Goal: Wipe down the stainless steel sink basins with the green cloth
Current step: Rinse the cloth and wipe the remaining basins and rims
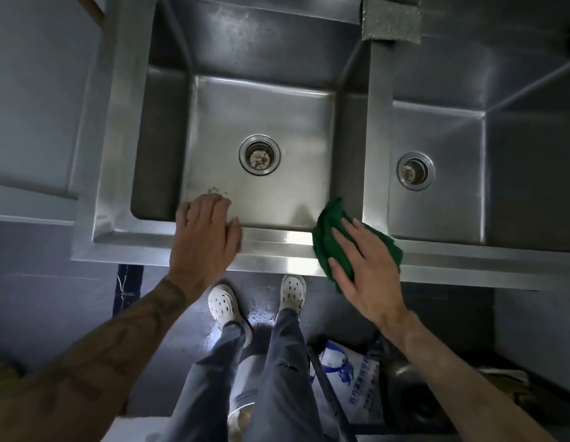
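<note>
At lower centre of the frame, I had my left hand (207, 231) on the sink's front rim (277, 250), fingers hooked over its edge into the left basin (261, 106), thumb lying on the steel. My right hand (363, 269) lay flat, fingers straight and spread, pressing the cloth (328, 237) onto the rim where the divider (376, 138) met it, beside the right basin (452, 138). The cloth's far corner reached over the left basin.
</note>
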### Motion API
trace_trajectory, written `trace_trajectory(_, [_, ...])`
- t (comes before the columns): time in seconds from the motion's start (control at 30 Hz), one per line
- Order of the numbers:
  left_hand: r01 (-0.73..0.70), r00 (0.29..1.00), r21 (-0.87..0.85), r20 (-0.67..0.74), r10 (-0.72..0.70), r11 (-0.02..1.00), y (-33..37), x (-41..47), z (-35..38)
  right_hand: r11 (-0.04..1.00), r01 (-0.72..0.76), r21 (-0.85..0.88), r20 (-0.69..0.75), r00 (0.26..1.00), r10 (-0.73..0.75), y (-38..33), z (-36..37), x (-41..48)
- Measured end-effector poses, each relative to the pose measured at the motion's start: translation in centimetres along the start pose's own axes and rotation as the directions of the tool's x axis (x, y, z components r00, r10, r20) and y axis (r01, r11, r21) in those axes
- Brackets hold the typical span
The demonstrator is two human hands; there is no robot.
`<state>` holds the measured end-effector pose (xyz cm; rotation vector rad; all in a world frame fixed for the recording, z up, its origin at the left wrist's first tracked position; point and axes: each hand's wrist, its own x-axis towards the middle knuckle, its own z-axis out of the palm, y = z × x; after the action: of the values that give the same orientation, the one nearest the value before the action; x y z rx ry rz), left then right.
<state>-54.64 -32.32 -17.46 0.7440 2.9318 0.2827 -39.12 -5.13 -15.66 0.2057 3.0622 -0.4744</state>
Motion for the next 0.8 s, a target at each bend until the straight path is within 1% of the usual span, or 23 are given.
trace_trajectory(0.1, [-0.007,1.0,0.016,-0.017,0.007,1.0,0.0,0.0,0.4,0.998,-0.062,0.026,-0.06,0.996,0.063,-5.4,2.1,0.5])
trace_trajectory(0.17, [-0.005,0.999,-0.002,-0.05,0.005,1.0,0.0,0.0,0.4,0.998,-0.003,0.057,-0.042,0.999,0.006,-9.8,3.8,2.2])
trace_trajectory(0.23, [0.008,0.996,-0.03,-0.083,-0.011,1.0,-0.2,0.0,0.4,0.991,0.112,0.079,-0.013,0.994,-0.111,-12.0,4.6,3.8])
trace_trajectory(0.3, [0.013,0.993,-0.048,-0.121,-0.019,0.999,-0.3,-0.2,0.4,0.976,0.207,0.07,0.012,0.978,-0.208,-10.8,4.3,4.3])
trace_trajectory(0.33, [0.007,0.991,-0.054,-0.137,-0.014,0.999,-0.3,-0.2,0.4,0.974,0.218,0.055,0.021,0.975,-0.22,-9.4,3.8,4.0])
trace_trajectory(0.37, [-0.002,0.989,-0.059,-0.146,-0.006,0.998,-0.4,-0.2,0.5,0.98,0.198,0.034,0.023,0.98,-0.198,-7.7,3.2,3.4])
trace_trajectory(0.47, [-0.002,0.99,-0.081,-0.144,-0.01,0.997,-0.5,-0.2,0.5,0.998,0.067,-0.017,-0.011,0.998,-0.067,-4.4,1.6,1.4])
trace_trajectory(0.57, [0.008,0.99,-0.086,-0.139,-0.02,0.996,-0.6,-0.2,0.7,1.0,-0.005,-0.023,-0.08,0.997,0.003,-7.4,2.9,2.0])
trace_trajectory(0.63, [0.016,0.99,-0.095,-0.138,-0.03,0.995,-0.6,-0.4,0.8,0.999,0.041,0.011,-0.079,0.996,-0.04,-11.5,4.7,3.7])
trace_trajectory(0.7, [0.054,0.986,-0.137,-0.149,-0.074,0.989,-0.7,-0.4,0.7,0.993,0.109,0.039,-0.05,0.993,-0.107,-14.5,5.9,5.0])
trace_trajectory(0.77, [0.099,0.98,-0.169,-0.154,-0.126,0.981,-0.8,-0.4,0.6,0.982,0.179,0.053,-0.016,0.984,-0.178,-14.5,5.9,5.4])
trace_trajectory(0.8, [0.1,0.981,-0.162,-0.146,-0.124,0.982,-0.8,-0.5,0.6,0.977,0.206,0.049,0.004,0.979,-0.206,-13.4,5.4,5.1])
